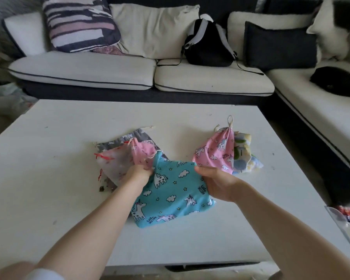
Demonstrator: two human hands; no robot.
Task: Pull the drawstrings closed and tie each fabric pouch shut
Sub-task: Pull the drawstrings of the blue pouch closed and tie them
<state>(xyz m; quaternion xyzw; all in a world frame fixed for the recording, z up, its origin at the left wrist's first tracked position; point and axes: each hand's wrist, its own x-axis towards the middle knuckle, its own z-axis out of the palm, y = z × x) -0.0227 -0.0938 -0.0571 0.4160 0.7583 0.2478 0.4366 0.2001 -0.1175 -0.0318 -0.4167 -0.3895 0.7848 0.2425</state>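
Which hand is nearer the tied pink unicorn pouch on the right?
Right hand, gripping the blue unicorn pouch just below-left of the tied pink unicorn pouch. Left hand lies across the blue pouch, farther.

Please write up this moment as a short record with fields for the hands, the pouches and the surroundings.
left hand: grips the gathered left corner of the blue pouch
right hand: holds the pouch's right edge
blue pouch: lies on the white table, mouth not yet tied
tied pouches: pink pouch with its top cinched, leaning on a patterned pouch, right of the hands
untied pile: grey, white and pink pouches, left
behind: sofa with a black backpack
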